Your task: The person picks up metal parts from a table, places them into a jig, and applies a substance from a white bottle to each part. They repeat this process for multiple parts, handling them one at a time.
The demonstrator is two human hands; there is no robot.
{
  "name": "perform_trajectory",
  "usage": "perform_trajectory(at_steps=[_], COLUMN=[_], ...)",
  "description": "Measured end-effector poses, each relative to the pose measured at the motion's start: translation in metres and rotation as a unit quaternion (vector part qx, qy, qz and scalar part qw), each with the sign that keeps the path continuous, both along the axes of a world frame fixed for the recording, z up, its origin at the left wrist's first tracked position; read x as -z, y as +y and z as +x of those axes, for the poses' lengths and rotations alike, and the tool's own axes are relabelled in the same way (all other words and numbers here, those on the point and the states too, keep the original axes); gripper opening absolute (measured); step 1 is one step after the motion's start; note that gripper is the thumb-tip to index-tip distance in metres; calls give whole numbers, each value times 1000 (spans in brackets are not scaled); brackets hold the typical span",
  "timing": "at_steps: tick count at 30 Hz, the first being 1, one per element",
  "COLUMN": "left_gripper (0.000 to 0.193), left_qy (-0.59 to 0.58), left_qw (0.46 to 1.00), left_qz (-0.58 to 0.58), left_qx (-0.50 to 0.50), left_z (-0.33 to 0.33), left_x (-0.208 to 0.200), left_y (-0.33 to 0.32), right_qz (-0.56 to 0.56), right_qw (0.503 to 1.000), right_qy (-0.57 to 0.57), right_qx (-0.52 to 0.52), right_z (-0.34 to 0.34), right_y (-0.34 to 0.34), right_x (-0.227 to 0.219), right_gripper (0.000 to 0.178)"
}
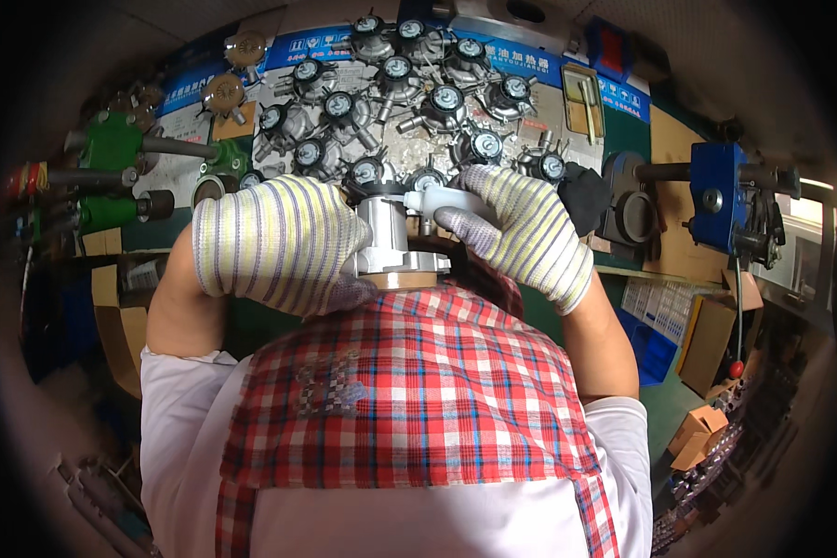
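My left hand [284, 242] wears a striped knit glove and is closed around a silvery cast-metal housing [381, 232], held close to my chest. The housing has a cylindrical body, a flanged lower end and a dark top. From the right, my gloved right hand [530, 228] grips a pale translucent plastic piece [448, 199], shaped like a small bottle. Its narrow end meets the upper side of the housing; whether it touches cannot be made out. Just beyond both hands, several similar metal assemblies [397, 78] with black round tops stand on the bench.
Green clamp fixtures [112, 149] stand at the left, and a blue fixture [719, 197] at the right. Gold-coloured round parts [225, 95] sit at the back left. A shallow tray [582, 104] and a black cloth-like item [584, 197] lie right of the assemblies. A cardboard box [699, 435] is lower right.
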State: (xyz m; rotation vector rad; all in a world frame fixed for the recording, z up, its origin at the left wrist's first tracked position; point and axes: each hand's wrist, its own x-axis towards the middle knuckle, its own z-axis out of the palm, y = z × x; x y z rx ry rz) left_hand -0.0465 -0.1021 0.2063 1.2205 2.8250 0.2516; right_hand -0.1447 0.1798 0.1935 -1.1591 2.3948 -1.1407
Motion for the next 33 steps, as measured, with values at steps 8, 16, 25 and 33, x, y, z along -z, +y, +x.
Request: perform_trajectory(at_steps=[8, 16, 25, 33], left_gripper=[51, 47, 52, 46], left_qy=[-37, -197, -321, -493], left_qw=[999, 974, 943, 675], left_qz=[-12, 73, 6, 446], left_qx=[-30, -83, -84, -322], left_z=[5, 5, -23, -57], left_x=[16, 8, -27, 61], left_y=[10, 15, 11, -113], right_qz=[119, 11, 61, -42], right_qw=[991, 998, 997, 943], right_qy=[42, 67, -23, -214], right_qx=[-50, -6, 37, 250], right_z=[0, 8, 9, 7], right_y=[5, 13, 4, 14], right_x=[-8, 6, 9, 15], right_gripper=[44, 31, 36, 38])
